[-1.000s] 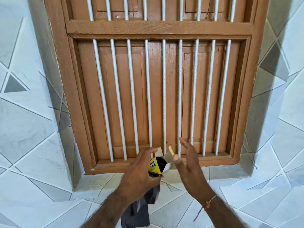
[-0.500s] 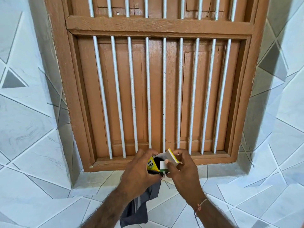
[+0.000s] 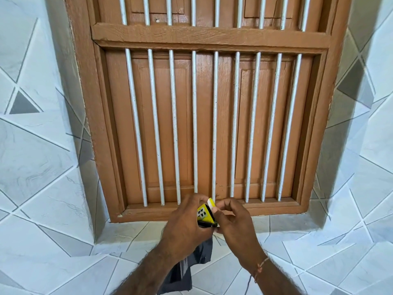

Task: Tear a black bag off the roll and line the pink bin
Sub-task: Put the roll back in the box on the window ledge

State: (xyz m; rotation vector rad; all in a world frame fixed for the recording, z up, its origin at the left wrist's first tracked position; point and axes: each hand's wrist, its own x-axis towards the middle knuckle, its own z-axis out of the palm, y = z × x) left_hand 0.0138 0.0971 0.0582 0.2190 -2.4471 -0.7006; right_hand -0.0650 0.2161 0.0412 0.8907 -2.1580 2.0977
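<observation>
My left hand (image 3: 184,227) grips a small yellow box (image 3: 204,215) that holds the black bag roll, in front of the window sill. A dark grey-black bag (image 3: 187,271) hangs down below that hand, behind my left wrist. My right hand (image 3: 232,223) pinches the box's white and yellow flap at its top right edge. Both hands touch the box. The roll inside is mostly hidden by the fingers. The pink bin is not in view.
A brown wooden window frame (image 3: 210,37) with several white vertical bars (image 3: 214,124) fills the wall ahead. Its sill (image 3: 265,209) lies just behind my hands. White and grey geometric tiles (image 3: 42,209) cover the recess on both sides and below.
My right hand came in from open beside the box and closed its fingers on the flap. The left hand kept hold of the box. The view shifted slightly upward.
</observation>
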